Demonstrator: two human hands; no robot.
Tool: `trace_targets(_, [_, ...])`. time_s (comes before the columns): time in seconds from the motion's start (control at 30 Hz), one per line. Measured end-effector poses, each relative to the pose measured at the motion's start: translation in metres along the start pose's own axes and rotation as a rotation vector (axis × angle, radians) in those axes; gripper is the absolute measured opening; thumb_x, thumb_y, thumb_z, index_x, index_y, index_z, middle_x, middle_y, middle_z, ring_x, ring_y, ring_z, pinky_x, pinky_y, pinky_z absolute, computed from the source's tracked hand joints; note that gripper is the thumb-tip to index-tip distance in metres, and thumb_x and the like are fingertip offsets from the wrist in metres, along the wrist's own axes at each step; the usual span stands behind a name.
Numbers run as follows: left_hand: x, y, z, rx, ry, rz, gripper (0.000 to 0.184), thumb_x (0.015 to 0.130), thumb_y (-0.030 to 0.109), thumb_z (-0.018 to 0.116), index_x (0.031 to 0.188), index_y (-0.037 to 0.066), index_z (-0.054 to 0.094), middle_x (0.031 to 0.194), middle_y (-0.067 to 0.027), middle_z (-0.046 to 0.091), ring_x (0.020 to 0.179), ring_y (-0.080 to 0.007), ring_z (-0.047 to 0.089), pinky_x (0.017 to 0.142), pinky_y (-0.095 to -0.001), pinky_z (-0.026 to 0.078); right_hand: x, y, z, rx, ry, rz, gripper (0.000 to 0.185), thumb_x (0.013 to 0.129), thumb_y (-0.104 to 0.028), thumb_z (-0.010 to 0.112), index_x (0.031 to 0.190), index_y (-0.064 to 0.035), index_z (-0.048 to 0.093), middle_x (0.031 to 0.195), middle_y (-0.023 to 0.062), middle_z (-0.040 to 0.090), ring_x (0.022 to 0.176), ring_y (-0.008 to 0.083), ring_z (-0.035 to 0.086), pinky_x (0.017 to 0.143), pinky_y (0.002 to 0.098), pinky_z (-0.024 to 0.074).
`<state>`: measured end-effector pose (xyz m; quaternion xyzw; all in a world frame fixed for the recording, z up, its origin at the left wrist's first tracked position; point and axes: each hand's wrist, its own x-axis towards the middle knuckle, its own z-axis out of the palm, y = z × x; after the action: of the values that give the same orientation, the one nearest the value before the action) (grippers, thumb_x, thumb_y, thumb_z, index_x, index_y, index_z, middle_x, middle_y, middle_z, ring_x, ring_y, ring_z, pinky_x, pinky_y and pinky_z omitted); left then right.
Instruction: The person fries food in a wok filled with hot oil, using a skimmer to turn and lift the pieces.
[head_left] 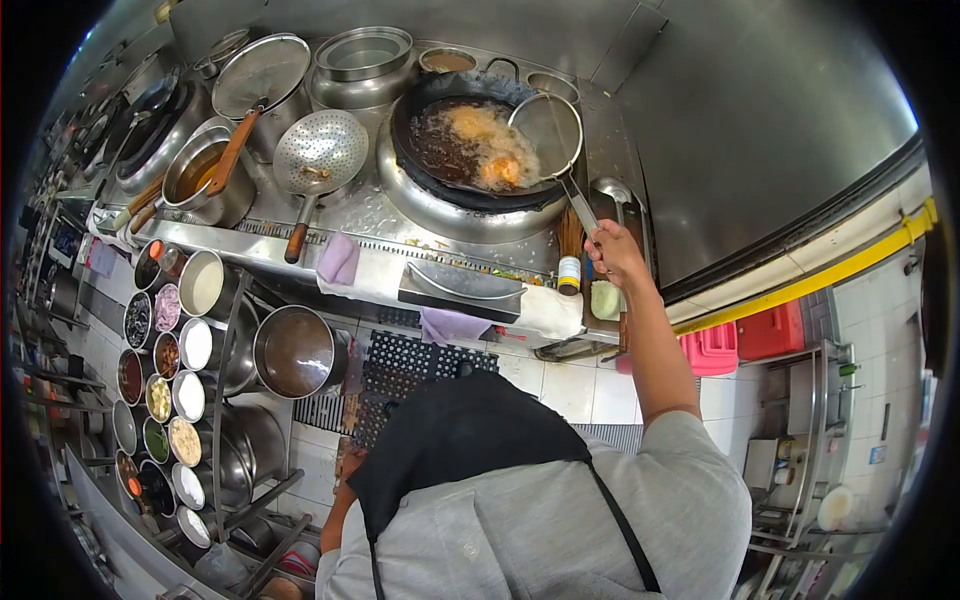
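My right hand (617, 252) is closed around the handle of a round wire-mesh strainer (548, 132). The strainer's head rests over the right side of a black wok (408, 135), partly above the bubbling dark oil. Golden-orange pieces of frying food (500, 170) float in the foam beside it. Low at my left side, my left hand (350, 462) is partly hidden by the black apron, and its fingers do not show clearly. A perforated ladle (320, 150) with a wooden handle lies on the counter left of the wok.
A metal pot (210, 180) of brown liquid and a lidded-looking steel pot (365, 60) stand at the left and back. Several ingredient tins (190, 395) line a rack at left. A bamboo brush (571, 235) and a ladle (612, 190) are near my right hand. A purple cloth (338, 258) lies on the front edge.
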<state>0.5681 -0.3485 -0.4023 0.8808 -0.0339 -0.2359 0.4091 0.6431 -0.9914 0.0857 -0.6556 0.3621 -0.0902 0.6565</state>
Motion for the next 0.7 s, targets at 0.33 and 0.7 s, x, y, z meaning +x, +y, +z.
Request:
trace_targets(0.33, [0.015,0.119,-0.042,-0.47,-0.194,-0.37,0.014,0.088,0.015,0.051,0.078,0.008,0.056,0.065,-0.0047,0.059,0.057,-0.0177,0.056,0.051,-0.031,0.045,0.007,0.006,-0.019,-0.242,0.1,-0.164,0.014,0.09,-0.012,0.044,0.099,-0.0051,0.053,0.064,0.0009,0.049,0.049,0.0064,0.042,0.039,0.0218,0.0339])
trace_targets(0.7, [0.003,0.016,0.015,-0.982,0.142,-0.467,0.015,0.085,0.021,0.058,0.083,0.007,0.064,0.073,-0.0089,0.064,0.068,-0.0224,0.061,0.054,-0.0335,0.046,0.016,-0.03,-0.034,-0.84,0.145,-0.59,0.021,0.088,-0.014,0.047,0.102,-0.0027,0.055,0.067,0.0107,0.056,0.062,0.0199,0.056,0.059,0.0327,0.0442])
